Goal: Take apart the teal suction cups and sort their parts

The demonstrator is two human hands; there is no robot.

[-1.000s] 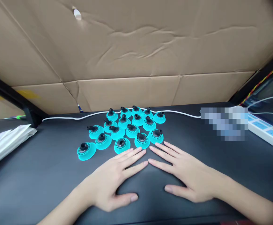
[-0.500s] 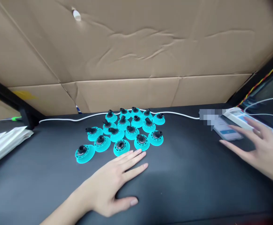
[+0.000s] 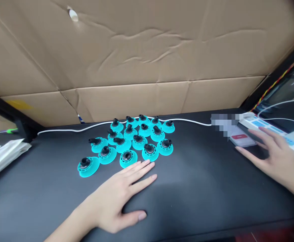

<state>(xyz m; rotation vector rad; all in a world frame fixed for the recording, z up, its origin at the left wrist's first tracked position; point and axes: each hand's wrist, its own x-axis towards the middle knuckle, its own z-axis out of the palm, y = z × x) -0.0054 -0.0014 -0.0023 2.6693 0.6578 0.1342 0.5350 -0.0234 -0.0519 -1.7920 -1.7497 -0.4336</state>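
My left hand (image 3: 119, 198) lies flat on the black table (image 3: 199, 188), fingers stretched and thumb apart, with nothing in it. Its fingertips lie just in front of several turquoise suction cups (image 3: 129, 163) with black fittings on top, standing in loose rows. At the right my right hand (image 3: 280, 158) is open, fingers spread, beside a phone (image 3: 243, 137) with a red patch on its lit screen. Whether a finger touches the phone I cannot tell. The phone's far end is blurred out by a mosaic.
A white cable (image 3: 189, 121) runs along the back by the cardboard wall (image 3: 137, 101). White packets (image 3: 5, 158) lie at the left. To the right sits a white and blue device (image 3: 292, 137) near a black frame post (image 3: 275, 74).
The phone's screen has turned from a blue patch to a red one. My right hand has shifted slightly off the phone. The whole view has moved a little; my left hand stays put.
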